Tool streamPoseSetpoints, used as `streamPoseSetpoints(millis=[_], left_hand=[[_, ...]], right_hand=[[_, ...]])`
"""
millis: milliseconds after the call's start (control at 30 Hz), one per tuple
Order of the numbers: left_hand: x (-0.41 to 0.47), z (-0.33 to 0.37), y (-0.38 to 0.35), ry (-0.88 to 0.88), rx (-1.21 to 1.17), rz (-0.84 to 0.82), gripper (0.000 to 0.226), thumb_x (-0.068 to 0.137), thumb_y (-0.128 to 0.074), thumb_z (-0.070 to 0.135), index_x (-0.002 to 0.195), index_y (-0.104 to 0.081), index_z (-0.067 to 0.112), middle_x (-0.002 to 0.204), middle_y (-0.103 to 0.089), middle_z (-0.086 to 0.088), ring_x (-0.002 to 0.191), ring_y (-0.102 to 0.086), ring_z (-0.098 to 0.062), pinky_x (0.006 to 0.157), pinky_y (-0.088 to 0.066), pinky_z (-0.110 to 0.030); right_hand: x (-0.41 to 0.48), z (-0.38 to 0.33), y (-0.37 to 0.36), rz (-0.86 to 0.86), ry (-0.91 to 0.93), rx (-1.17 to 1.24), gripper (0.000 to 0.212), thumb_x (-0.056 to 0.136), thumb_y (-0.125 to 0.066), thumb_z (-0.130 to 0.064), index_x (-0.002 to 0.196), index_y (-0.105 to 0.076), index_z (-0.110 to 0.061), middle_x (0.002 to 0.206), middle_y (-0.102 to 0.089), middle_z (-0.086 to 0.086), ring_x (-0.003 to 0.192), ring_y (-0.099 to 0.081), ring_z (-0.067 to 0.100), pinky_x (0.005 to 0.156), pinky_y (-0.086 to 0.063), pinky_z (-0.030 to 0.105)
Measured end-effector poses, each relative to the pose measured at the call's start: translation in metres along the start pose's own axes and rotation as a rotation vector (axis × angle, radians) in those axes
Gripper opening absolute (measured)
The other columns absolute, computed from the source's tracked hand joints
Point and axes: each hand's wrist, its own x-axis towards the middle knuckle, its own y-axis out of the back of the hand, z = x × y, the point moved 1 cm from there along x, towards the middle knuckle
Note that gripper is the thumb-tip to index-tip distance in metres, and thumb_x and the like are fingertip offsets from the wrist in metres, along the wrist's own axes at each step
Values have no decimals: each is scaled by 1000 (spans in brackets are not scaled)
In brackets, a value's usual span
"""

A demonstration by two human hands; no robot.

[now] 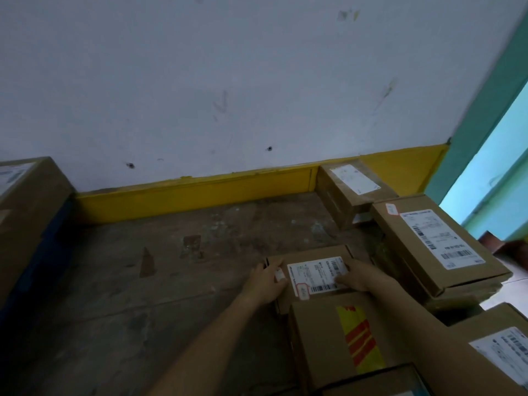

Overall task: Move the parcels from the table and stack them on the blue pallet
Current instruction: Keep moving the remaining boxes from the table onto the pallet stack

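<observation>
A small cardboard parcel [314, 254] with a white shipping label lies on the brown wooden table [171, 281], just right of centre. My left hand [265, 281] grips its left edge, fingers curled over the corner. My right hand [361, 274] holds its right side, thumb on top and fingers bent over the label's lower edge. A blue edge, apparently the pallet [55, 241], shows at the far left under a large cardboard box [25, 207].
A parcel with yellow and red tape [328, 341] sits right in front of the held one. More labelled parcels [428, 247] are piled along the right side, one [345, 187] against the yellow skirting. A white wall stands behind; a teal doorway is at right.
</observation>
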Motion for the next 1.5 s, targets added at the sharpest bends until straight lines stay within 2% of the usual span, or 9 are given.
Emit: streamPoseSetpoints(millis=[133,233,400,567,800,1033,1200,1333,1500], left_hand=[[-4,-1,4,27,-152,66,66,92,-48,42,147,-13,32,153,-14,-12,138,-22,-35,110,-31,-49],[-7,-2,14,40,-264,126,68,92,-50,40,148,-12,31,155,-8,-12,139,-20,-35,110,-29,-47],[-17,1,55,42,-333,376,63,91,-50,41,146,-22,27,153,-19,-13,139,-19,-36,113,-22,-49],[-41,-2,104,71,-318,572,59,91,-48,45,144,-28,28,152,-23,-11,138,-19,-37,110,-23,-48],[-95,-24,176,29,-267,742,60,90,-50,44,143,-30,27,150,-27,-10,137,-20,-32,111,-21,-45],[-143,-49,227,1,-296,831,60,90,-51,45,143,-30,28,147,-31,-10,134,-25,-32,107,-28,-43],[-176,-72,282,-45,-232,905,59,89,-50,48,142,-32,28,144,-35,-11,131,-31,-32,107,-29,-44],[-209,-113,327,-40,-189,926,60,88,-49,51,141,-33,29,144,-37,-10,133,-32,-32,108,-30,-45],[-263,-186,375,-30,-151,956,58,89,-49,48,141,-34,25,139,-45,-9,125,-42,-29,104,-37,-45]], right_hand=[[-4,-4,4,70,84,100,48,92,-51,-30,137,-38,-18,133,-52,5,115,-53,18,95,-43,33],[-10,-12,9,215,181,165,44,90,-54,-34,131,-44,-21,127,-54,5,110,-55,18,92,-47,37],[-16,-44,16,479,283,190,62,85,-56,-46,139,-36,-25,144,-37,6,133,-29,30,107,-27,47],[-28,-97,17,621,351,247,62,84,-58,-45,139,-34,-29,147,-30,6,133,-19,32,103,-30,47],[-57,-172,25,703,472,244,61,84,-57,-46,138,-36,-28,145,-33,8,131,-23,33,102,-30,45],[-95,-239,31,767,584,206,61,85,-56,-48,138,-38,-24,142,-39,9,129,-31,30,103,-26,38],[-129,-296,32,795,596,252,63,84,-53,-51,138,-37,-24,143,-35,8,127,-29,29,100,-32,40],[-154,-352,15,777,641,312,61,84,-54,-50,137,-37,-25,141,-34,7,127,-26,27,99,-32,39],[-180,-437,-29,745,691,348,62,83,-54,-51,138,-37,-27,140,-32,7,127,-24,26,100,-31,38]])
